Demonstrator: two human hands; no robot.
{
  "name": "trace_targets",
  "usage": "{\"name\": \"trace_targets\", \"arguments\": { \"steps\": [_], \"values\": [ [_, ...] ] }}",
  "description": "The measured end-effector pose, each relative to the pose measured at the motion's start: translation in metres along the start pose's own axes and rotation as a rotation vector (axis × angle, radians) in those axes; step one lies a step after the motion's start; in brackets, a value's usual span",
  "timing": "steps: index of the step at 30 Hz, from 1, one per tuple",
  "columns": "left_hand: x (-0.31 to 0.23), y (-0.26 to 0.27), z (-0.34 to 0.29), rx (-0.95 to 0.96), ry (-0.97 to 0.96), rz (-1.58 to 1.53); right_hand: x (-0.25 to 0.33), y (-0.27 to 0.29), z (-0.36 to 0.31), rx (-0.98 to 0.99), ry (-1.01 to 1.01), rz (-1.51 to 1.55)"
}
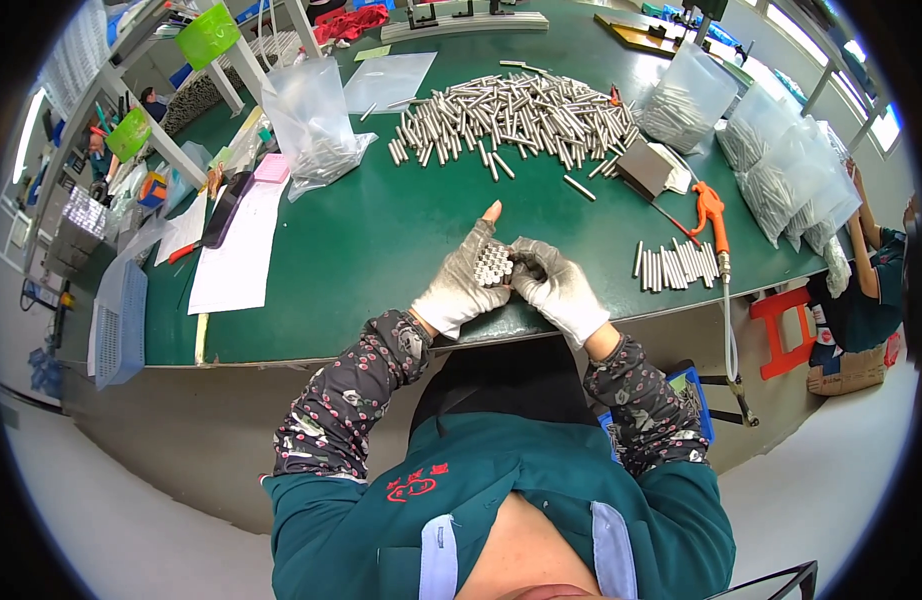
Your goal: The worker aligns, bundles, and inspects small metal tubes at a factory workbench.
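Both my hands wear pale work gloves, grey with dirt at the fingers. A tight bundle of short metal pins [493,264] stands between them, end faces up, just inside the near edge of the green table. My left hand [463,282] wraps the bundle from the left, its bare thumb tip pointing up and away. On the right side, my right hand [556,285] has its fingers bent and pressed against the bundle. Farther back lies a big loose heap of the same metal pins [521,110]. A row of pins [676,266] lies side by side to the right.
An orange air gun [711,212] with a hose lies at right, near a dark metal block [644,170]. Clear bags of pins [781,165] stand behind it; another bag [316,140] is at left. Paper [243,245] and a blue basket [121,325] are left. A person [866,270] sits far right.
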State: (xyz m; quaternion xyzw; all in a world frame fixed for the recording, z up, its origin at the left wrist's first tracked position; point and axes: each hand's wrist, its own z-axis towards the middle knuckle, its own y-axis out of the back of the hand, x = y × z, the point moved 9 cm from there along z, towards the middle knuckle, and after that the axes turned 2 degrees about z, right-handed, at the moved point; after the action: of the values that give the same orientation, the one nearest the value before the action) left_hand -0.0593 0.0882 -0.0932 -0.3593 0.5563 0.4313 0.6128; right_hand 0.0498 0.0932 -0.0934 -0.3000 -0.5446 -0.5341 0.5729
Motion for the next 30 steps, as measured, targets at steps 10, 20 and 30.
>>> {"name": "trace_targets", "arguments": {
  "steps": [10, 20, 30],
  "values": [
    [-0.003, 0.0, 0.001, -0.01, -0.037, 0.077, -0.002, 0.001, 0.0, -0.032, 0.011, 0.007],
    [-0.004, -0.002, 0.001, 0.006, -0.036, 0.039, 0.008, 0.006, -0.001, -0.054, 0.009, -0.014],
    [-0.001, -0.001, 0.001, -0.003, -0.001, 0.071, 0.048, 0.019, 0.01, -0.088, 0.151, -0.317]
  ]
}}
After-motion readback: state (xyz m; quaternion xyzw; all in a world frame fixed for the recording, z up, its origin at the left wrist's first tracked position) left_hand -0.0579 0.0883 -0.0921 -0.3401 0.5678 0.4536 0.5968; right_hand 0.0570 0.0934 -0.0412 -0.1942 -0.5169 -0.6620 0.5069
